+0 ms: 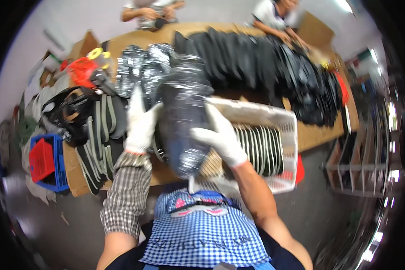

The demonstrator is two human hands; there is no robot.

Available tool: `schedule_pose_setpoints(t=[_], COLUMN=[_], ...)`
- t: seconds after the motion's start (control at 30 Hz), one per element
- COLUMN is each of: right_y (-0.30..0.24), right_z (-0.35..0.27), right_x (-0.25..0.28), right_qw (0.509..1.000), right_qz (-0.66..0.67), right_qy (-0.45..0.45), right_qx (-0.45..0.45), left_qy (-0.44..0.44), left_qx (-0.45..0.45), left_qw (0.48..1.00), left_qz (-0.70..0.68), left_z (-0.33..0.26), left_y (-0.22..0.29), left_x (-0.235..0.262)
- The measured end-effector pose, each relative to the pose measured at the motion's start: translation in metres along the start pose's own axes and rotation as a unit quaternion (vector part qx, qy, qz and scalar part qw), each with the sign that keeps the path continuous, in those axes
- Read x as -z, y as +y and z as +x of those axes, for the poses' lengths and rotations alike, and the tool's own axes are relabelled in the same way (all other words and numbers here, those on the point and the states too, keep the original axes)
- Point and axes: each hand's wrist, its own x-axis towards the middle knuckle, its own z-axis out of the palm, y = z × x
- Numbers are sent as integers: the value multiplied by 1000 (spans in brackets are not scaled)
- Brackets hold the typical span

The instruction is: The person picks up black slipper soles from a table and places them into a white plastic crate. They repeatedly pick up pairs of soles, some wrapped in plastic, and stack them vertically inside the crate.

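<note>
L hand, R hand grip glittery black sole.

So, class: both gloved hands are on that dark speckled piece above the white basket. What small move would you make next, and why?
Probably lower the dark speckled piece into the white basket. The left hand and right hand both grip it just above the basket, where similar pieces already stand in a row with room at the near end.

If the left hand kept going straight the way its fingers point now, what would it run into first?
Likely the row of sparkly dark shoe pieces just beyond the left hand, whose fingertips point up the table; motion blur leaves the depth uncertain.
</note>
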Motion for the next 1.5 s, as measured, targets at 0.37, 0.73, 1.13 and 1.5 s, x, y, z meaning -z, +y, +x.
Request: schedule_pose_setpoints(t=[0.37, 0.73, 1.13, 1.5], right_y=[50, 131, 128, 155], right_z=[-122, -117, -95, -71], right_x=[20, 48, 69, 105], right_qw=[980, 901, 972, 895], right_qz=[153, 346, -78, -424], right_qy=[16, 220, 157, 12], right_qx=[-124, -144, -154, -139], left_qy=[-189, -254, -233, -309], left_qx=[144, 83, -9, 6], left_qw=[936, 960, 943, 906], left_qz=[-258, 81, 239, 290], left_z=[-142, -176, -171, -165], left_y=[68, 93, 65, 66], left_x=[-29, -76, -103, -118])
